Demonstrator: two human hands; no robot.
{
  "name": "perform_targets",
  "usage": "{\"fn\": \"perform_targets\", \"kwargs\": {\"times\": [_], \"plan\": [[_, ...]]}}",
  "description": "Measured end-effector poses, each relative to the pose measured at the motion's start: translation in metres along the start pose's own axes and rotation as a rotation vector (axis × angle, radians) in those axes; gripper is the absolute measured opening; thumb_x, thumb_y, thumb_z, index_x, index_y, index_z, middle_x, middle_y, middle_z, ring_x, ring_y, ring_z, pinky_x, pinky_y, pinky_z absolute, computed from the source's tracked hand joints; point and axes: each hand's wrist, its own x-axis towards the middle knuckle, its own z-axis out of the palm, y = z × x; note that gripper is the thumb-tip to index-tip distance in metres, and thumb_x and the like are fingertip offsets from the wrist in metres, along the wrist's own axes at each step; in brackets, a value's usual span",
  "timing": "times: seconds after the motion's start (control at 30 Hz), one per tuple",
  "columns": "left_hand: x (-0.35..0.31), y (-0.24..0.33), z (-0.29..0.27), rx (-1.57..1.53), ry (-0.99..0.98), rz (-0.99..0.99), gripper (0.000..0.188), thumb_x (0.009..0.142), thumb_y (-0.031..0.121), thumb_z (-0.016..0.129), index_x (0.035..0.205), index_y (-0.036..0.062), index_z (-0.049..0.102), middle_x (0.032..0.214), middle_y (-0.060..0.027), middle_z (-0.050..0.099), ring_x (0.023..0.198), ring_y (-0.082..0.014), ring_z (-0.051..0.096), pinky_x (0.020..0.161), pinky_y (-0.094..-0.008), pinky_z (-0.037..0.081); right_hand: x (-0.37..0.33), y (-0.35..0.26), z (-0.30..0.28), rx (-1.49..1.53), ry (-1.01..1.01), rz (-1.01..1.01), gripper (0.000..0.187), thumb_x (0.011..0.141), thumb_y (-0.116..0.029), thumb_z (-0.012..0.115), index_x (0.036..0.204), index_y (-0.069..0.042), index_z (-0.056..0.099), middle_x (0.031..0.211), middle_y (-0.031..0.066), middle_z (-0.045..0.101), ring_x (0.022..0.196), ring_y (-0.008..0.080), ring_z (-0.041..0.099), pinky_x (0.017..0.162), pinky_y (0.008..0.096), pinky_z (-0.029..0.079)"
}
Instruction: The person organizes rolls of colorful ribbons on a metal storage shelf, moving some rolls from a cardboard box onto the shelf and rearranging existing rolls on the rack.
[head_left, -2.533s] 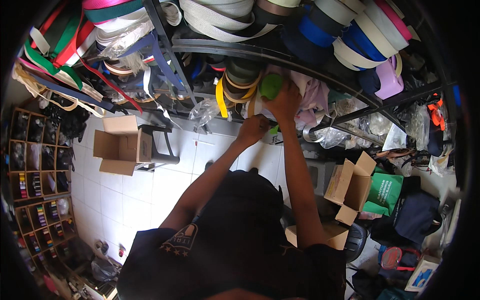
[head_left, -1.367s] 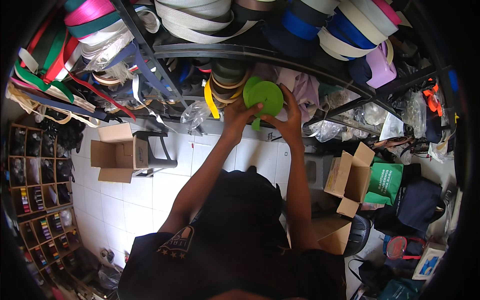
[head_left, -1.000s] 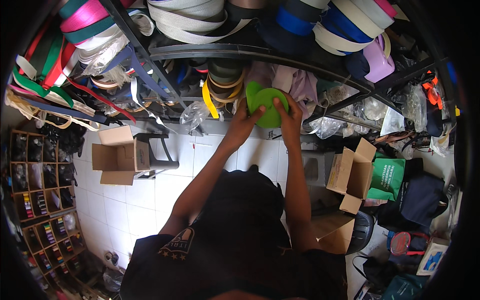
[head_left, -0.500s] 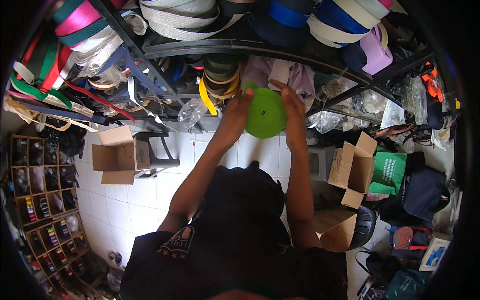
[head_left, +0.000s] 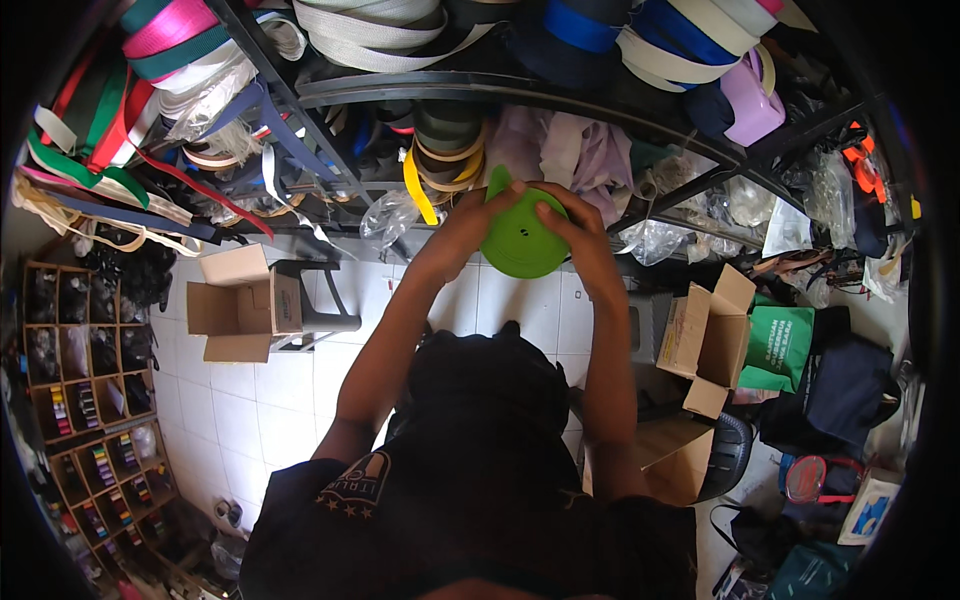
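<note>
Green roll: one flat green roll (head_left: 527, 240) is held up in front of the rack, above the tiled floor, between two bare hands; one short green end (head_left: 498, 180) sticks up from its far left edge.
Left hand: the left hand (head_left: 462, 230) pinches the roll's left side, its one visible thumb at the rim, the fingers mostly hidden.
Right hand: the right hand (head_left: 588, 235) grips the far right side, one thumb on the flat face, fingers curled over the edge.
Rack: beyond the hands, one black metal rack (head_left: 520, 97) carries many strap rolls, with one yellow strap (head_left: 418, 188) hanging and one bundle of lilac fabric (head_left: 590, 160).
Boxes: three in view, a left box (head_left: 235, 308) at one dark stool (head_left: 330, 318), an upper right box (head_left: 690, 330) and a lower right box (head_left: 685, 462) partly behind the arm.
Bag: one green bag (head_left: 778, 340), beside the upper right box.
</note>
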Motion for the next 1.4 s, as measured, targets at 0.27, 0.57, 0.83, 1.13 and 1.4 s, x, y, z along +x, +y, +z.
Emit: {"fn": "perform_targets", "kwargs": {"times": [0.27,0.57,0.83,1.13,1.4], "plan": [[-0.012,-0.006,0.025,-0.077,0.281,0.123,0.060,0.096,0.048,0.062,0.129,-0.0017,0.056,0.117,-0.0101,0.063,0.110,-0.0177,0.059,0.096,-0.0324,0.045,-0.025,0.000,0.051,0.071,0.540,-0.172,0.043,0.091,-0.026,0.072,0.123,-0.001,0.061,0.119,0.0100,0.058,0.111,0.0193,0.057,0.097,0.0330,0.044],[-0.024,0.009,0.014,0.015,0.127,-0.073,0.065,0.094,0.049,0.064,0.133,-0.0013,0.051,0.118,-0.0120,0.063,0.113,-0.0194,0.058,0.100,-0.0326,0.043,-0.028,-0.006,0.019,-0.047,0.150,-0.105,0.035,0.092,-0.020,0.070,0.121,0.000,0.064,0.110,0.0077,0.066,0.102,0.0163,0.060,0.094,0.0301,0.045],[-0.015,-0.012,0.021,-0.081,0.186,0.088,0.060,0.093,0.046,0.066,0.128,-0.0002,0.049,0.112,-0.0104,0.062,0.102,-0.0167,0.061,0.088,-0.0305,0.048,-0.030,-0.004,0.033,0.029,0.320,-0.045,0.045,0.089,-0.023,0.074,0.127,-0.004,0.059,0.122,0.0089,0.058,0.111,0.0200,0.057,0.096,0.0328,0.044],[-0.010,-0.018,0.028,-0.134,0.293,0.180,0.055,0.095,0.045,0.065,0.126,0.0016,0.051,0.110,-0.0083,0.060,0.102,-0.0153,0.058,0.089,-0.0300,0.047,-0.039,0.014,0.049,-0.039,0.522,-0.210,0.050,0.086,-0.025,0.078,0.124,0.000,0.059,0.119,0.0110,0.062,0.112,0.0206,0.057,0.099,0.0338,0.044],[-0.015,-0.007,0.027,-0.339,0.163,0.121,0.040,0.094,0.032,0.069,0.115,-0.0005,0.061,0.105,-0.0072,0.067,0.096,-0.0151,0.065,0.082,-0.0292,0.052,-0.036,0.006,0.037,-0.007,0.423,-0.163,0.045,0.088,-0.023,0.075,0.124,0.000,0.060,0.114,0.0104,0.065,0.107,0.0188,0.060,0.097,0.0317,0.045]]}}
